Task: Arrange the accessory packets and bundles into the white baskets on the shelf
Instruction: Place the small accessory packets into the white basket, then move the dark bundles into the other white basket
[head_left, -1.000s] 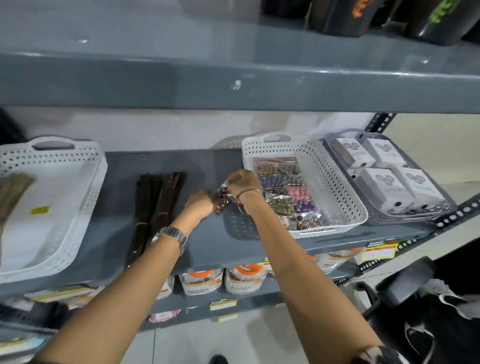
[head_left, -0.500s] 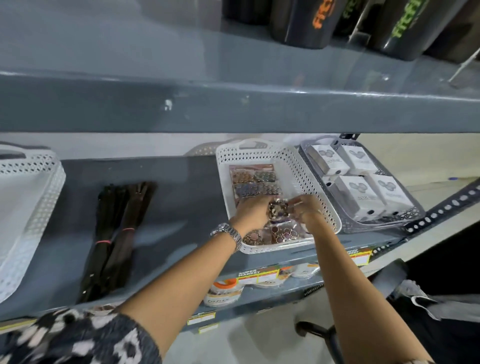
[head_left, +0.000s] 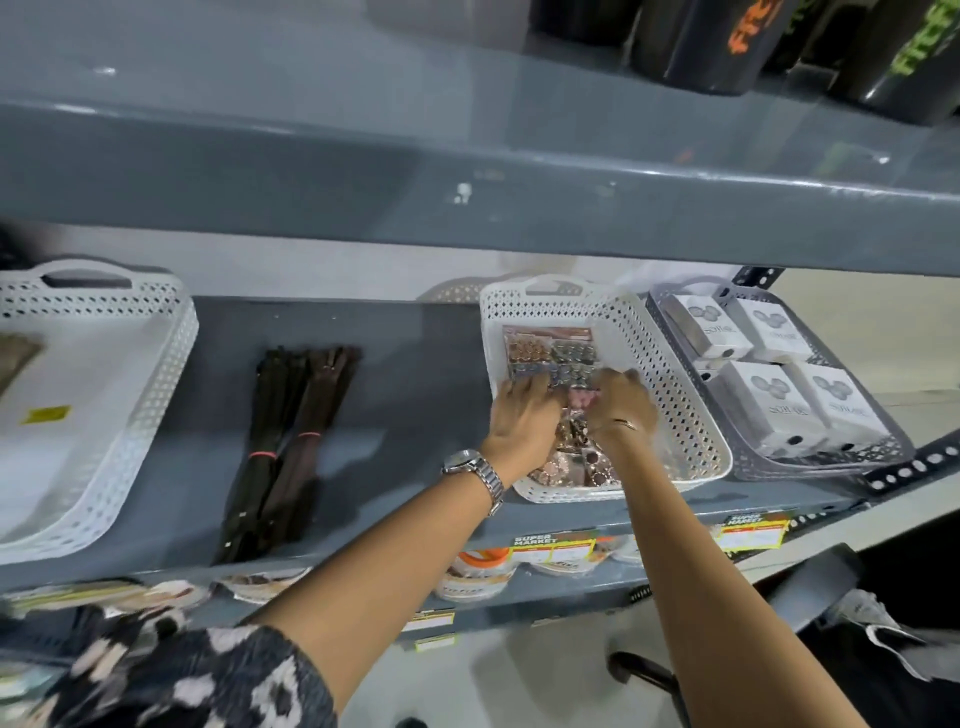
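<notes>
A white perforated basket (head_left: 680, 384) stands on the grey shelf, right of centre, with clear packets of beads (head_left: 550, 353) lying in it. Both my hands are inside this basket. My left hand (head_left: 522, 421), with a metal watch on the wrist, and my right hand (head_left: 623, 405) press down on a bead packet (head_left: 576, 415) between them, fingers spread flat on the stack. Two dark bundles (head_left: 283, 441) tied with red bands lie on the bare shelf to the left. A second white basket (head_left: 150, 395) sits at the far left, with a tan bundle (head_left: 15, 353) at its edge.
A grey basket (head_left: 883, 457) holding white boxes stands right of the bead basket. The upper shelf (head_left: 467, 197) overhangs closely, with dark bottles on top. A lower shelf holds packaged goods and price tags. A dark chair is at the bottom right.
Both hands carried a bead packet from the open shelf into the right white basket and now press it onto the stack, deeper in than half a second ago.
</notes>
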